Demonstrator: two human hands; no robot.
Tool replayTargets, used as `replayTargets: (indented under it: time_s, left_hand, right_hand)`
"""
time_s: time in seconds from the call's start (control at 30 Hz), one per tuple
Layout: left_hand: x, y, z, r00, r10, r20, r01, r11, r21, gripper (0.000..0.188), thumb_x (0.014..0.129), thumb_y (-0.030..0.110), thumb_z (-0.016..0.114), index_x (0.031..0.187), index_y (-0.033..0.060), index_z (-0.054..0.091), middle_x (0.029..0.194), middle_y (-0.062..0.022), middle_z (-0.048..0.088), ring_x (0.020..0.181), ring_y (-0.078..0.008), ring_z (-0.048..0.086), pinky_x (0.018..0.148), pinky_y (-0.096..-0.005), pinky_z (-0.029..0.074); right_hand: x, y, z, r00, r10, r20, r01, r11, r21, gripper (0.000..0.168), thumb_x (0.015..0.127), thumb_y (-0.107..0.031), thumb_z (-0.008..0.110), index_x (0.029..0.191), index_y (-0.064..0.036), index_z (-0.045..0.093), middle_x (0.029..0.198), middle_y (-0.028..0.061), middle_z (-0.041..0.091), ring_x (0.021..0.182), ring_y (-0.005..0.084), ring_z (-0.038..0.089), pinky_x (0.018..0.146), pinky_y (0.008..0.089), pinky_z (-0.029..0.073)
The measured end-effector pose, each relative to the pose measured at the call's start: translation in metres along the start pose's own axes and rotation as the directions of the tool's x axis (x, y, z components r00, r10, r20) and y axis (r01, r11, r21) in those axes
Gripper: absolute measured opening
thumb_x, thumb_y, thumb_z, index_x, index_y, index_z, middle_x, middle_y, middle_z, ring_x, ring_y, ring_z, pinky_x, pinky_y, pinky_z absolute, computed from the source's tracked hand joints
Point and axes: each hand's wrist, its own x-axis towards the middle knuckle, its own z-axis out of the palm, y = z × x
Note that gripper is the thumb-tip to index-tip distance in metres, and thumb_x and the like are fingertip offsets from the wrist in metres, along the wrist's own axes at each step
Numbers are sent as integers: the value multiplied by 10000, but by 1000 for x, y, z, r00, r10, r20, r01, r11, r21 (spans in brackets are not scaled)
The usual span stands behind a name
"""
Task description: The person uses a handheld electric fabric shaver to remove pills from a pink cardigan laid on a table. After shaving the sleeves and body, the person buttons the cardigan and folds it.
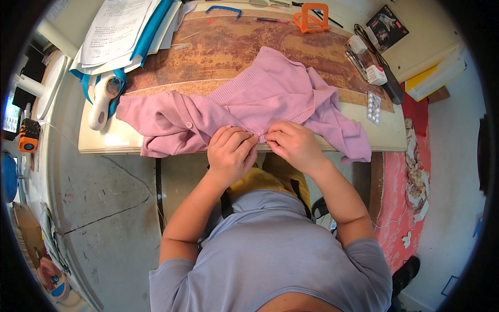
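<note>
A pink knitted cardigan [269,89] lies rumpled across the front of the table, with ribbed edges and one visible button [189,125]. Its lower folds hang slightly over the table's front edge. My left hand [232,150] pinches the knit near the middle of that edge. Close beside it, my right hand [293,144] grips the same part of the garment between thumb and fingers. Only a small gap separates the two hands, and the fingertips partly hide the fabric held there. To the left of the cardigan lies a white handheld fabric shaver [102,102].
Papers [117,35] with blue folders cover the table's back left. An orange phone stand [312,18] stands at the back. A blister pack [373,108], small boxes [376,75] and a dark case [391,84] lie along the right side. The wooden table's front edge [113,151] faces me.
</note>
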Motion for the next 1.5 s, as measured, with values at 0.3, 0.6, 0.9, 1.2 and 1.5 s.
replayTargets:
  time_s: [0.3,0.6,0.9,1.2,1.5]
  left_hand:
    - [0,0,1,1000,6,-4,-6,1000,-1,220,634,40,746,840,67,676,855,-40,637,818,-228,632,749,-376,479]
    - [0,-1,1,1000,11,-7,-11,1000,-6,226,629,38,747,842,67,679,853,-38,636,812,-227,631,738,-373,477]
    - [0,-1,1,1000,11,-1,-11,1000,-1,231,630,40,746,850,71,684,859,-36,644,830,-226,633,741,-375,477]
    - [1,0,0,1000,9,-2,-9,1000,6,211,633,35,749,831,69,684,854,-35,644,822,-228,632,742,-376,479]
    - [6,3,-4,999,-3,32,3,1000,-5,206,642,38,749,832,63,675,852,-45,643,813,-236,630,730,-374,486]
  right_hand:
    - [-3,2,3,999,-6,-45,7,1000,21,166,705,-31,725,831,-47,618,898,70,650,797,262,648,680,349,533]
    - [-5,4,1,1000,4,-16,-4,999,51,166,722,-44,717,831,-34,593,927,78,651,825,272,651,706,361,536]
    - [-6,7,-2,993,112,35,-116,973,200,143,752,-23,676,863,-24,586,1004,101,651,864,288,641,731,352,537]
    - [-24,18,-20,926,352,136,-373,802,467,119,777,16,650,877,-15,594,1057,89,657,893,217,651,742,306,541]
    - [-16,17,-37,938,323,-122,-276,914,296,97,819,-30,675,894,-24,613,1013,76,683,848,200,662,732,279,538]
